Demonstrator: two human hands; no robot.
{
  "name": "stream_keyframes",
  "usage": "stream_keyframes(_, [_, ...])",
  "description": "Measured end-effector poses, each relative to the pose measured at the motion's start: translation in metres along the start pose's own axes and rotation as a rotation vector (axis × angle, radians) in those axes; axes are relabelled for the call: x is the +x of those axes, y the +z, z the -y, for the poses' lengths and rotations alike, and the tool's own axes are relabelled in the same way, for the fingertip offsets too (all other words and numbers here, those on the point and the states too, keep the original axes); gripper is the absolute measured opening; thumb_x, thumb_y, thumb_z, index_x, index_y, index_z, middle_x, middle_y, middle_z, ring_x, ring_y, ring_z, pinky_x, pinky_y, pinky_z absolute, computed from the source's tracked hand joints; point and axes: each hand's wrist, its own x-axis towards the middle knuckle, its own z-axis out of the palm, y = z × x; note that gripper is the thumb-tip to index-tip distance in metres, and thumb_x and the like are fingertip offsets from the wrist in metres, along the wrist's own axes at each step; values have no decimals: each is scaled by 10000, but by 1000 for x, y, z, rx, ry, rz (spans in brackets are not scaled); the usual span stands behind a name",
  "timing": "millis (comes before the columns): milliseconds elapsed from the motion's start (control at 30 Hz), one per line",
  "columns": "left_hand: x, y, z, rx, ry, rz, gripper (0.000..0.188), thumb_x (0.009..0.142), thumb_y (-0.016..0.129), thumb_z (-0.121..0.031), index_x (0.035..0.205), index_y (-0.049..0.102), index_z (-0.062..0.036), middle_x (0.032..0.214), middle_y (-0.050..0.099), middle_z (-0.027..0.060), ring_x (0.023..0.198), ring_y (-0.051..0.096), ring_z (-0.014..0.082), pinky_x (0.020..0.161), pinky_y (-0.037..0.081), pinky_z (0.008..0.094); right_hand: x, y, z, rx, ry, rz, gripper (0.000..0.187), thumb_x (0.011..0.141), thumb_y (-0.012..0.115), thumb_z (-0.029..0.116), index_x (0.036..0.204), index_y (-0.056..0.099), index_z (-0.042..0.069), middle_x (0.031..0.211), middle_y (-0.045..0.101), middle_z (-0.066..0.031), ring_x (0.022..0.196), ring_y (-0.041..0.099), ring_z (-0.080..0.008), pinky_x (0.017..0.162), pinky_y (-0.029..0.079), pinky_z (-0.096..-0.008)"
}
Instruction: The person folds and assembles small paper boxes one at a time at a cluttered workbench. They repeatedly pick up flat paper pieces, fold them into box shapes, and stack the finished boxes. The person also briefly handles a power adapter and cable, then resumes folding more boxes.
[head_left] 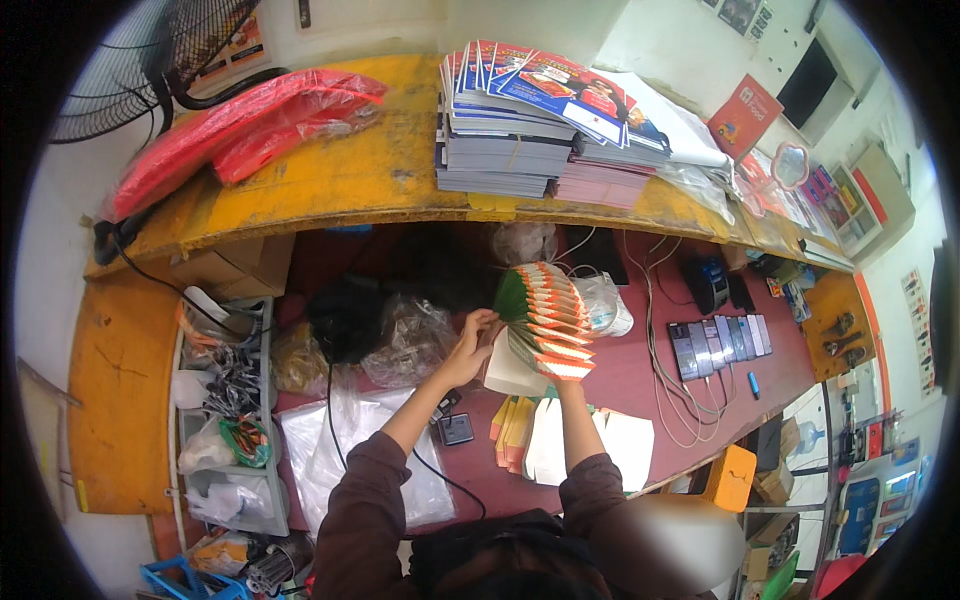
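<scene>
A fanned stack of printed paper pieces point(555, 320), striped orange and white with green at its left side, is held up over the maroon desk. My right hand point(570, 390) grips it from below, with most of its fingers hidden behind the paper. At the green edge, my left hand point(470, 350) has its fingertips pinched on the stack. A plain cream paper face point(515, 368) shows between the two hands, under the striped edges. Beneath my right wrist, more paper pieces point(620, 435) lie spread on the desk, white ones beside yellow and orange ones.
Clear plastic sheets point(310, 450) lie left of my left forearm, with a small black device point(456, 429) beside it. Several phones point(720, 345) with cables lie at the right. A grey bin rack point(230, 420) stands left; magazine stacks point(500, 150) fill the yellow shelf point(400, 195) above.
</scene>
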Motion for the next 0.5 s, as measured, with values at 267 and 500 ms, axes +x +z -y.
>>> stream_keyframes(267, [47,22,46,451,-504,-106,632,805,571,-239,1307,261,-12,1224,483,253,1154,471,406,969,391,443,31,14,-16,-46,-45,86,425,747,654,263,1136,577,108,1095,606,-185,999,592,-325,832,493,-400])
stream_keyframes(500, [58,21,90,569,-586,-41,539,859,541,-288,1254,349,25,1169,502,322,1107,501,430,909,423,460,37,-4,9,-193,-111,285,385,795,604,315,1126,567,122,1095,605,-176,1023,573,-345,842,487,-412])
